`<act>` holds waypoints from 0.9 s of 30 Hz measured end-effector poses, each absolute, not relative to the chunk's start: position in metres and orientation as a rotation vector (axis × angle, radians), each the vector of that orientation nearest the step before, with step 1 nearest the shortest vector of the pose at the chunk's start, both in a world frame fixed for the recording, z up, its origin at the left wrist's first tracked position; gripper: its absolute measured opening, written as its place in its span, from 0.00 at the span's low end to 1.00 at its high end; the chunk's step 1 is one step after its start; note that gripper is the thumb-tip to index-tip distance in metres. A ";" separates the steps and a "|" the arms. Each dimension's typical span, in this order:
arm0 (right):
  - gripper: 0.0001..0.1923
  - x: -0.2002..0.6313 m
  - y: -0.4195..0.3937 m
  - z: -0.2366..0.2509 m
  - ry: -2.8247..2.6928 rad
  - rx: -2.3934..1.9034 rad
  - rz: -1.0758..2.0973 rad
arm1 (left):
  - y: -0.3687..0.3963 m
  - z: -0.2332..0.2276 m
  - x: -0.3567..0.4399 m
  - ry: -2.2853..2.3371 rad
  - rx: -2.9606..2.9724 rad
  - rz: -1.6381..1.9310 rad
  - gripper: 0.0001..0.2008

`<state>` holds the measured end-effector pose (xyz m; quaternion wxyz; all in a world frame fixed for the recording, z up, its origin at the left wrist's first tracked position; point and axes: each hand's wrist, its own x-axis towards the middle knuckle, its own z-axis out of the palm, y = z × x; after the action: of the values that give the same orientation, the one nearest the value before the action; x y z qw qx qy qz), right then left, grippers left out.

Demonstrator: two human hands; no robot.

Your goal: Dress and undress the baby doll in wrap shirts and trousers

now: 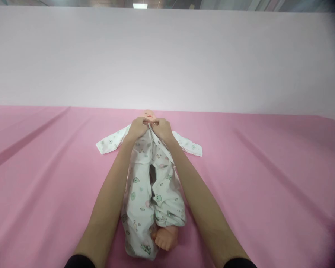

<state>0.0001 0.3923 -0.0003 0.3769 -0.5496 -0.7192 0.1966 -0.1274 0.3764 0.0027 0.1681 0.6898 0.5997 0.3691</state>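
A baby doll lies on its back, head away from me, dressed in a white printed romper. Both sleeves stretch out to the sides. At the neck, my left hand pinches the romper's front edge. Opposite it, my right hand pinches the other edge, the fingertips of both hands nearly meeting. Below them the front hangs partly open, with a gap between the legs. One bare doll foot pokes out of the right trouser leg; the left leg's end covers the other foot. Any fastener between my fingers is too small to see.
The doll lies on a pink sheet with several creases. Behind its head stands a plain white wall or panel. Beyond the panel's top edge, a lit ceiling lamp shows.
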 end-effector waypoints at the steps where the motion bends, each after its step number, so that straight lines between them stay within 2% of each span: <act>1: 0.10 0.000 0.390 0.003 -1.894 -1.408 0.477 | 0.374 0.005 -0.126 1.741 2.011 0.999 0.20; 4: 0.10 0.005 0.380 0.014 -2.051 -1.418 0.492 | 0.368 0.011 -0.125 1.848 2.167 0.825 0.16; 8: 0.08 0.018 0.363 0.034 -2.178 -1.435 0.718 | 0.355 0.025 -0.128 1.960 2.089 0.686 0.12; 13: 0.03 0.029 0.355 0.045 -2.220 -1.406 0.757 | 0.337 0.043 -0.133 1.688 2.042 0.551 0.12; 20: 0.04 0.040 0.361 0.044 -2.071 -1.461 0.783 | 0.336 0.040 -0.123 1.546 2.129 0.670 0.09; 27: 0.13 0.042 0.367 0.038 -2.015 -1.355 0.927 | 0.344 0.032 -0.113 1.679 2.152 0.779 0.11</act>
<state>0.0421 0.3671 0.0379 0.2679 -0.5024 -0.7468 0.3437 -0.1127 0.3441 0.0319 0.1509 0.7494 0.5848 0.2714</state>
